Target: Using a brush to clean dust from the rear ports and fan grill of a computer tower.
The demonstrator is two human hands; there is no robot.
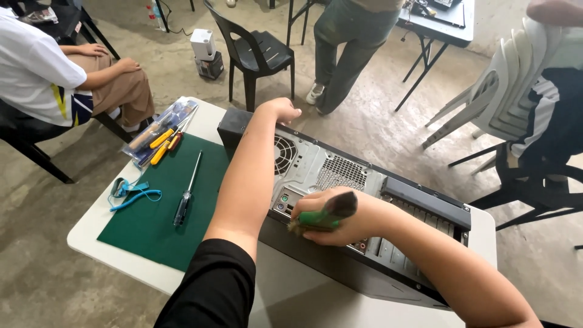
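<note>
Now the grey metal desktop computer case (340, 176) lies on its side on the white bench (91, 234), its rear panel of vents and ports turned up toward the camera. The right hand (340, 222) rests against that rear panel just beside the ports, its grip clamped on a green-handled brush (322, 217) whose bristles poke out at the port side. The left hand (280, 111) reaches across to the far top corner of the case, fingers curled loosely over the edge; I cannot tell whether they actually squeeze it. Left of the case a dark green cutting mat (164, 212) covers the bench, with a black-handled screwdriver (186, 193) on it, a clear pack of yellow-handled screwdrivers (159, 135) at its far edge, and a blue coiled wrist strap (130, 193) beside it.
</note>
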